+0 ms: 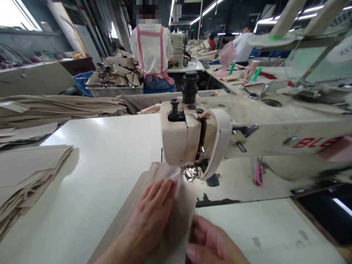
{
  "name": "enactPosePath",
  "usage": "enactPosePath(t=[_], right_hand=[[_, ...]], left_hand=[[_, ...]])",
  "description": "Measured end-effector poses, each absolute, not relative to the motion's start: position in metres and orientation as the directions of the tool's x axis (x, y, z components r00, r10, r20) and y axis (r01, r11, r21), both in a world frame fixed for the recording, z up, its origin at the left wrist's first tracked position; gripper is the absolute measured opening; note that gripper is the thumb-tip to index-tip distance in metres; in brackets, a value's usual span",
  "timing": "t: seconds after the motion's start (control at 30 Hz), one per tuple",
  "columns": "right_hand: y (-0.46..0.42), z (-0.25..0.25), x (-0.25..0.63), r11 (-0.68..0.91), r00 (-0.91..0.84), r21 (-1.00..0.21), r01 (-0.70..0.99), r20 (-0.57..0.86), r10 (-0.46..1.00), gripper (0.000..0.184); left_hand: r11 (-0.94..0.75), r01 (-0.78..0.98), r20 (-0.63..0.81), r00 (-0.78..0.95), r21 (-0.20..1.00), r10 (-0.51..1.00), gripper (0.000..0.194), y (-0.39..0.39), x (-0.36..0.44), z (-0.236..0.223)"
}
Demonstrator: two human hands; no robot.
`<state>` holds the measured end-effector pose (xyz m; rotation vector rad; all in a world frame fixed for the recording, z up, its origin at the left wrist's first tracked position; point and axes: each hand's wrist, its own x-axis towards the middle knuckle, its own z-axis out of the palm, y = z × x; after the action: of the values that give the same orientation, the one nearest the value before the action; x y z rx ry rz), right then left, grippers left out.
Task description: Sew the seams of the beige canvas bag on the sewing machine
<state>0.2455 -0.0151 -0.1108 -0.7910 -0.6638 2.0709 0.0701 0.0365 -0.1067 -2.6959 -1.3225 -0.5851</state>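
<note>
Pressing likely soft, light cloth (180,216), the left hand (154,209) lies flat, fingers together; the right hand (210,238) half-curls at its edge, best grabbed there; can't tell if pinching.

The sewing machine (264,135), piles of cut material (24,172) and seated worker (150,47) show a sewing workshop.

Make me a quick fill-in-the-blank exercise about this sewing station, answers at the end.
1. The person's ____ hand rests on top of the fabric, and the other hand is at its near right edge.
2. The lettering on the sewing machine is ____.
3. The fan in the background is ____.

Missing words: left; red; pink.
</note>
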Motion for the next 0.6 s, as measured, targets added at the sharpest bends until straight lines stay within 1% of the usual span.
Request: enactPosePath(t=[0.03,0.1,0.17,0.27,0.3,0.37,0.43,0.47,0.53,0.6], right_hand=[[-0.010,-0.109,0.245,-0.515,-0.413,-0.714,-0.475,-0.336,0.847,0.055],[0.004,-0.105,0.248,-0.494,-0.304,-0.773,-0.398,-0.396,0.866,0.052],[0.019,-0.099,0.251,-0.495,-0.294,-0.802,-0.334,-0.410,0.863,0.048],[0.031,-0.092,0.251,-0.504,-0.336,-0.807,-0.309,-0.403,0.852,0.043],[0.032,-0.091,0.250,-0.508,-0.329,-0.806,-0.303,-0.412,0.850,0.041],[0.032,-0.090,0.247,-0.513,-0.293,-0.809,-0.286,-0.436,0.851,0.037],[0.031,-0.091,0.246,-0.511,-0.256,-0.816,-0.270,-0.451,0.855,0.030],[0.031,-0.091,0.246,-0.504,-0.246,-0.822,-0.265,-0.448,0.859,0.027],[0.032,-0.093,0.247,-0.491,-0.241,-0.832,-0.258,-0.436,0.867,0.021],[0.033,-0.095,0.247,-0.481,-0.232,-0.842,-0.243,-0.431,0.872,0.022]], left_hand=[[-0.707,0.695,0.357,0.631,0.134,0.689,0.032,0.036,0.069,-0.107],[-0.778,0.589,0.285,0.724,0.219,0.628,0.033,0.036,0.068,-0.106],[-0.761,0.575,0.225,0.732,0.301,0.643,0.033,0.035,0.066,-0.105],[-0.755,0.508,0.258,0.730,0.415,0.633,0.028,0.036,0.065,-0.102],[-0.736,0.490,0.283,0.705,0.467,0.650,0.026,0.038,0.065,-0.100],[-0.636,0.499,0.296,0.599,0.589,0.744,0.020,0.047,0.068,-0.094],[-0.478,0.535,0.194,0.501,0.696,0.843,0.016,0.062,0.074,-0.084],[-0.418,0.550,0.121,0.495,0.722,0.860,0.016,0.070,0.077,-0.079],[-0.357,0.567,-0.014,0.545,0.742,0.838,0.016,0.086,0.082,-0.071],[-0.323,0.582,-0.084,0.564,0.747,0.822,0.013,0.097,0.085,-0.068]])
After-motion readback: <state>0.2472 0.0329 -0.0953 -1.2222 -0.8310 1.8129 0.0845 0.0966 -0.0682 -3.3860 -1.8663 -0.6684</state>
